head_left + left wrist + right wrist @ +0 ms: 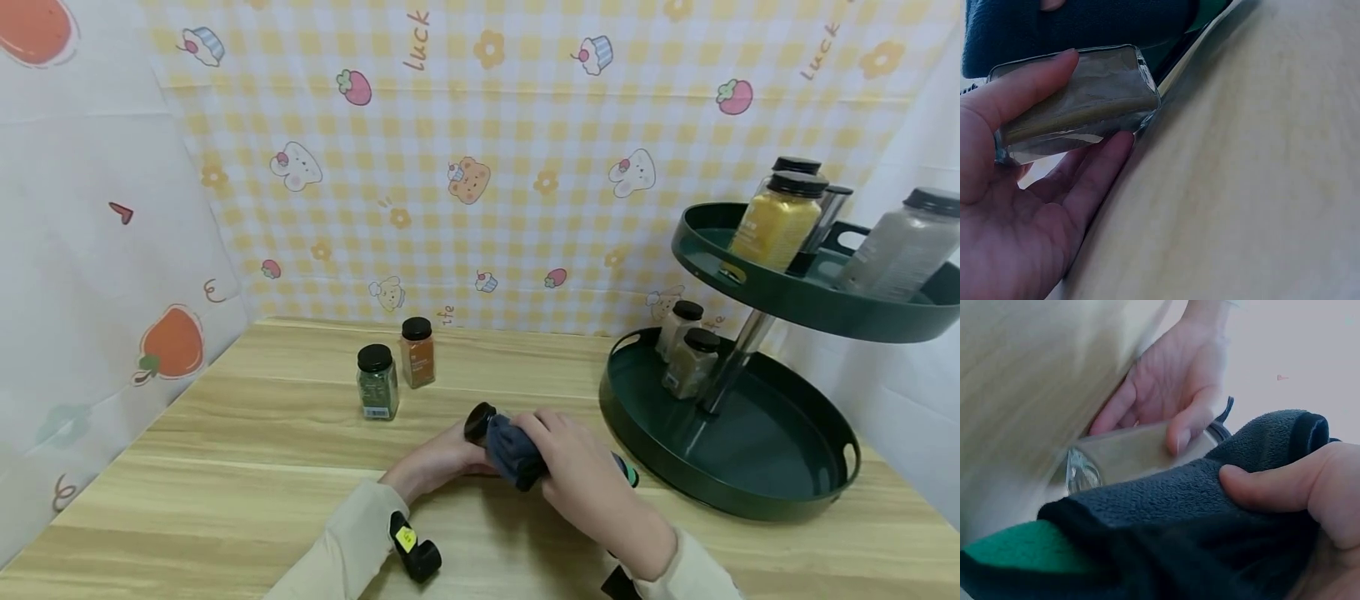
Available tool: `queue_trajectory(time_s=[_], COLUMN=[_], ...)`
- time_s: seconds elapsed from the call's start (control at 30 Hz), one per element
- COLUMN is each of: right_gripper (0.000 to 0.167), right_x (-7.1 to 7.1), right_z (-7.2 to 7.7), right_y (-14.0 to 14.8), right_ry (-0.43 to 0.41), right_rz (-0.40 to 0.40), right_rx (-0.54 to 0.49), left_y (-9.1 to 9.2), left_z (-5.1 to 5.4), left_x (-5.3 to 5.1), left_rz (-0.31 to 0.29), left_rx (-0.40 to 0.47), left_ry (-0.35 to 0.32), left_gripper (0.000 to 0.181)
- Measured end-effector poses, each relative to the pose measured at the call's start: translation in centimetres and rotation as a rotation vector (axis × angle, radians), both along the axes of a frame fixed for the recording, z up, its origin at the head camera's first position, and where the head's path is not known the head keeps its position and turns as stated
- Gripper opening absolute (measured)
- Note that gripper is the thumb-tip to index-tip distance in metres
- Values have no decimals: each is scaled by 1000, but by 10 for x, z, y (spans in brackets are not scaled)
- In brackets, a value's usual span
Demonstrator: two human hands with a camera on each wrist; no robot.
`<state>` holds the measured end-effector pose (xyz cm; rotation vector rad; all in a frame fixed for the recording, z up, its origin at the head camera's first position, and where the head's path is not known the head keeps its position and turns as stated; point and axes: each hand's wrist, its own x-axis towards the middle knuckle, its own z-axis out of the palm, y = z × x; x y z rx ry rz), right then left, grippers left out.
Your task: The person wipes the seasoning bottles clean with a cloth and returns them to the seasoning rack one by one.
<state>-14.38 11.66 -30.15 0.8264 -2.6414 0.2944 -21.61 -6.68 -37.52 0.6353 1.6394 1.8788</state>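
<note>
My left hand (442,460) grips a clear glass spice jar (1085,103) between thumb and fingers. The jar lies tilted on its side just above the table, its black lid toward the upper left in the head view, with brownish contents inside. In my right hand (581,471) is a bunched dark grey cloth (1166,494), pinched under the thumb. The cloth lies along the jar and covers part of it; a green patch shows at its far end. Further back on the table stand a green-filled jar (377,385) and an orange-filled jar (417,357), both black-lidded.
A dark green two-tier stand is at the right. Its lower tray (757,492) holds two small jars (690,367); the upper tray (802,304) carries several jars, including a yellow one (776,221) and a greyish one (903,246). A patterned curtain (510,208) hangs behind the table.
</note>
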Motion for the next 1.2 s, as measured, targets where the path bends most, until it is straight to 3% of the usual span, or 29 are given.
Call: queue_trajectory(time_s=[0.17,0.4,0.57,0.87,1.07,1.2], right_gripper=[50,49,50,53,51,52], right_x=[-4,-14,-14,-4,-7,-12], right_z=[-1,-5,-6,0,-2,-4], right_y=[5,19,18,5,7,13], right_ry=[-42,-108,-97,-29,-28,-50], right_rz=[-71,-182,-150,39,7,-77], right_rx=[24,144,136,0,-21,28], left_y=[0,0,0,-1,-1,0], left_z=[-1,0,1,-1,0,0], left_x=[0,2,2,0,0,1], left_rz=[9,39,36,4,9,11], left_rx=[1,-46,-43,7,7,1], left_ry=[-25,-34,-37,-5,-13,-33], left_gripper=[46,48,48,45,46,48])
